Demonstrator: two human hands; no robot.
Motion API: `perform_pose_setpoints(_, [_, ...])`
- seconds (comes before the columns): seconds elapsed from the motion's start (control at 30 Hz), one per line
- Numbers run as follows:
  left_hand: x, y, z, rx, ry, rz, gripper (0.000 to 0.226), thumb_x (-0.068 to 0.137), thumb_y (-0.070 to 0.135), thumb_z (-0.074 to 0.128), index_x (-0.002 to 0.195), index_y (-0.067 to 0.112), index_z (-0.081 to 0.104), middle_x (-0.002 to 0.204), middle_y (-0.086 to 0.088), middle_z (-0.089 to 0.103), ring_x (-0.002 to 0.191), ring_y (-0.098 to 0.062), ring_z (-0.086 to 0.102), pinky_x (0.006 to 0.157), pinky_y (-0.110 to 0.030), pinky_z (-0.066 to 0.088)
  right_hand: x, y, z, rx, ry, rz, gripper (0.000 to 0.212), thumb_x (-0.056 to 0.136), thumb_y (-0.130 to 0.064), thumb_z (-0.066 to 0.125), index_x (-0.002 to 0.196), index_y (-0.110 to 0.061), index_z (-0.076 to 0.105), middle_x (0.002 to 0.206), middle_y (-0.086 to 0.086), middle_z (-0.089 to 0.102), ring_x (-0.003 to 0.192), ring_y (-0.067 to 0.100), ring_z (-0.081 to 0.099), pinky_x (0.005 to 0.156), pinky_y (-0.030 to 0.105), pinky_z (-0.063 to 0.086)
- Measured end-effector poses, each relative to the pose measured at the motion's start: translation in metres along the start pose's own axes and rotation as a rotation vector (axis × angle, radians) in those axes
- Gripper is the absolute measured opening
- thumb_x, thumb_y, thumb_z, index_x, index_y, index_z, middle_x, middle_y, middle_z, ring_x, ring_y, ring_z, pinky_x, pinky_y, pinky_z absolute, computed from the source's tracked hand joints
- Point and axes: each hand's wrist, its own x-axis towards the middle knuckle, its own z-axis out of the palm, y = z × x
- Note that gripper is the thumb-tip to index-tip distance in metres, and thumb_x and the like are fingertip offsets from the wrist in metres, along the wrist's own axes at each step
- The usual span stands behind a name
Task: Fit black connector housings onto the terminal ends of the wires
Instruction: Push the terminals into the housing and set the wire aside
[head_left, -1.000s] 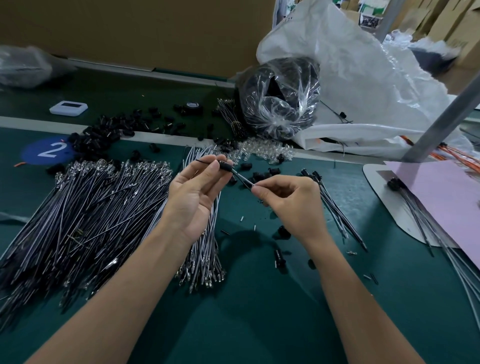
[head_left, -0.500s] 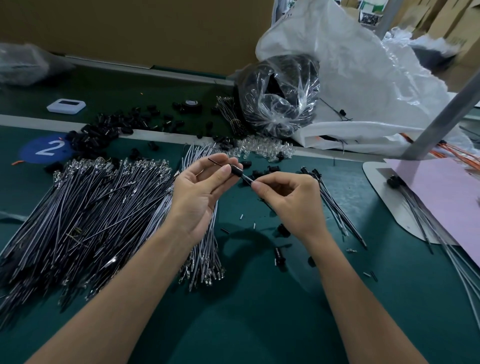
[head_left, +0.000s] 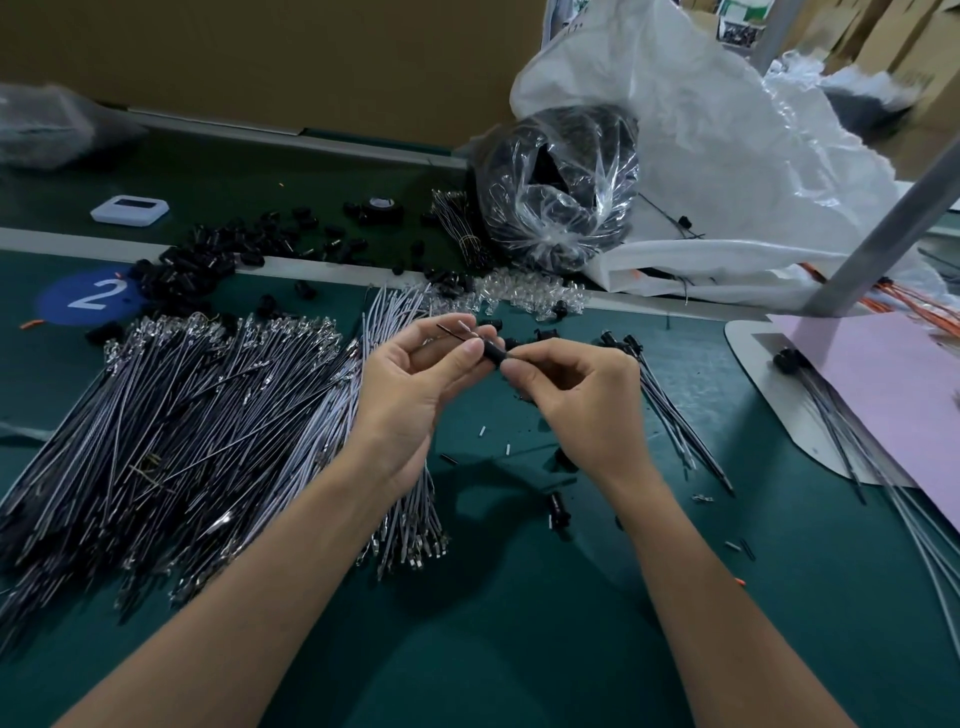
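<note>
Centre of frame: my feed shows both hands raised just above the green mat (head_left: 519, 623), meeting over one black connector housing (head_left: 491, 354). The left hand (head_left: 410, 384) is curled, thumb and fingertips pinching the housing's left end. A thin dark wire (head_left: 451, 330) runs out from there toward the upper left. The right hand (head_left: 582, 395) is also curled, thumb and forefinger pinching the housing's right end. The fingers cover the joint, so I cannot tell how far the terminal sits inside.

Left of frame: a broad pile of wires (head_left: 182, 415) lies fanned on the mat, metal terminals showing at both ends, and its right edge passes under the left wrist.

Upper left: loose housings (head_left: 208, 260) are scattered beside a blue disc (head_left: 88, 299) marked 2. A small white device (head_left: 130, 210) sits farther back.

Upper centre: a clear bag (head_left: 561, 182) of dark parts leans against a white sack (head_left: 727, 156), with clear plastic pieces (head_left: 530, 291) heaped in front.

Right of centre: a small bundle of fitted wires (head_left: 670, 410), black housings at the top end, lies just beside the right hand.

Far right: a pink sheet (head_left: 893, 384) lies at the foot of a slanted metal post (head_left: 883, 223).
</note>
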Motion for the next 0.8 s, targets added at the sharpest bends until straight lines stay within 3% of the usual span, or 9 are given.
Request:
perform_pose_setpoints(0.13, [0.001, 0.0, -0.001, 0.056, 0.001, -0.015, 0.026, 0.07, 0.004, 0.069, 0.096, 0.003, 0.068, 0.091, -0.009, 0.075, 0.089, -0.018, 0.072, 0.076, -0.023, 0.057, 0.0, 0.0, 0.001, 0.011, -0.025, 0.029, 0.025, 0.075, -0.01, 0.082, 0.099, -0.014, 0.075, 0.068, -0.013, 0.071, 0.059, 0.003, 0.067, 0.061, 0.013, 0.05])
perform_pose_setpoints(0.27, [-0.001, -0.001, -0.001, 0.089, -0.024, -0.065, 0.024, 0.07, 0.005, 0.069, 0.092, -0.005, 0.068, 0.091, -0.009, 0.073, 0.088, -0.018, 0.071, 0.078, -0.023, 0.057, -0.001, -0.001, 0.0, -0.02, -0.019, 0.004, 0.02, 0.076, -0.011, 0.082, 0.095, -0.015, 0.077, 0.068, -0.017, 0.068, 0.06, 0.001, 0.065, 0.06, 0.01, 0.046])
perform_pose_setpoints(0.37, [-0.001, 0.001, 0.0, 0.098, 0.009, -0.087, 0.022, 0.07, 0.01, 0.07, 0.09, 0.001, 0.072, 0.084, -0.006, 0.075, 0.081, -0.015, 0.072, 0.076, -0.024, 0.058, -0.001, -0.004, 0.002, -0.066, 0.005, -0.066, 0.015, 0.078, -0.011, 0.081, 0.092, -0.012, 0.078, 0.071, -0.013, 0.068, 0.061, -0.001, 0.061, 0.061, 0.008, 0.042])
perform_pose_setpoints(0.47, [-0.001, 0.003, 0.0, 0.14, 0.063, -0.041, 0.016, 0.071, 0.016, 0.07, 0.084, 0.009, 0.075, 0.085, -0.003, 0.075, 0.079, -0.014, 0.072, 0.071, -0.023, 0.058, -0.001, -0.004, 0.001, -0.156, 0.049, -0.126, 0.013, 0.076, -0.014, 0.083, 0.088, -0.011, 0.079, 0.093, -0.001, 0.066, 0.069, 0.002, 0.056, 0.065, 0.01, 0.041])
perform_pose_setpoints(0.57, [0.003, 0.014, -0.006, 0.006, 0.178, -0.025, 0.012, 0.072, 0.015, 0.068, 0.082, 0.013, 0.075, 0.085, -0.004, 0.076, 0.076, -0.014, 0.073, 0.068, -0.023, 0.058, 0.0, -0.001, -0.005, -0.178, 0.047, -0.079, 0.012, 0.075, -0.013, 0.084, 0.084, -0.011, 0.077, 0.119, 0.002, 0.06, 0.081, 0.006, 0.057, 0.071, 0.014, 0.045])
perform_pose_setpoints(0.67, [0.009, 0.027, -0.019, -0.186, 0.345, -0.015, 0.012, 0.074, 0.011, 0.069, 0.086, 0.01, 0.072, 0.082, -0.006, 0.076, 0.076, -0.016, 0.073, 0.068, -0.022, 0.059, 0.005, -0.001, -0.013, -0.074, 0.016, 0.007, 0.009, 0.076, -0.01, 0.082, 0.083, -0.012, 0.076, 0.128, -0.001, 0.059, 0.089, -0.004, 0.06, 0.069, 0.011, 0.047])
perform_pose_setpoints(0.8, [0.011, 0.026, -0.019, -0.221, 0.388, -0.035, 0.005, 0.084, 0.005, 0.064, 0.085, 0.008, 0.069, 0.076, -0.005, 0.075, 0.071, -0.014, 0.072, 0.068, -0.021, 0.059, 0.008, 0.0, -0.018, 0.212, 0.007, 0.206, 0.013, 0.079, -0.007, 0.078, 0.079, -0.019, 0.073, 0.126, -0.007, 0.064, 0.098, 0.0, 0.066, 0.075, 0.025, 0.057])
